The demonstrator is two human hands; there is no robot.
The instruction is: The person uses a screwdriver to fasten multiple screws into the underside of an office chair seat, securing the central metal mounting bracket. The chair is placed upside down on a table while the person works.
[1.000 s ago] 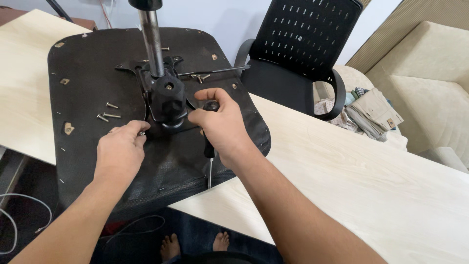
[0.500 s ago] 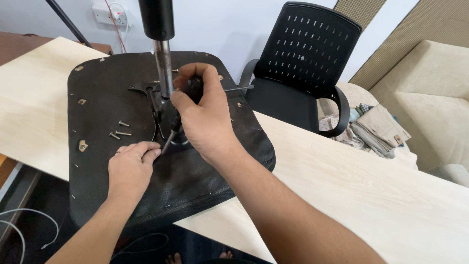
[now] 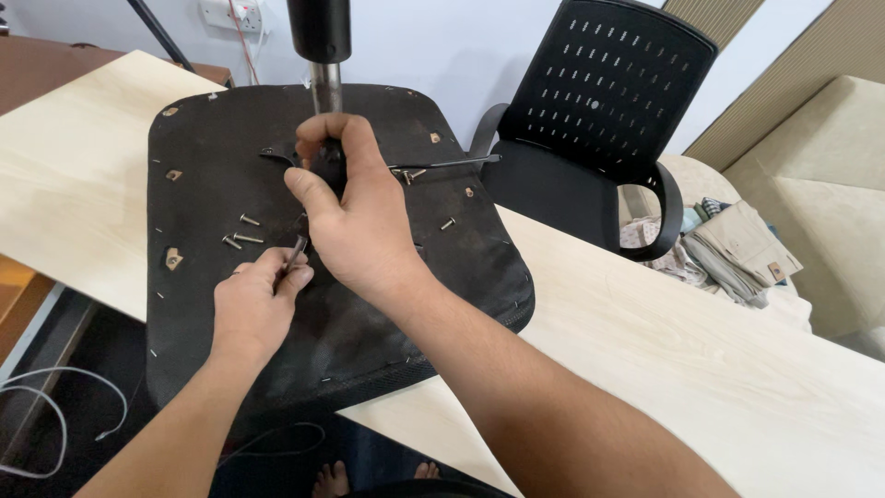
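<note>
An upside-down black chair seat (image 3: 387, 332) lies on a pale wooden table (image 3: 664, 369), its metal gas column (image 3: 324, 78) pointing up. My right hand (image 3: 355, 217) is wrapped around the black handle of a screwdriver (image 3: 297, 251), whose metal shaft angles down and to the left. My left hand (image 3: 251, 300) pinches the shaft's lower end against the seat underside. The mechanism plate under my right hand is mostly hidden. Several loose screws (image 3: 241, 231) lie on the seat to the left of my hands.
A thin metal lever (image 3: 452, 164) sticks out to the right of the column. A black mesh office chair (image 3: 599, 120) stands behind the table. Folded clothes (image 3: 737, 244) rest on a beige sofa (image 3: 830, 175) at right. White cables (image 3: 55, 406) lie on the floor at left.
My right hand has moved from the seat's front edge up to beside the column, carrying the screwdriver. My left hand now pinches the shaft's tip. The camera view has shifted.
</note>
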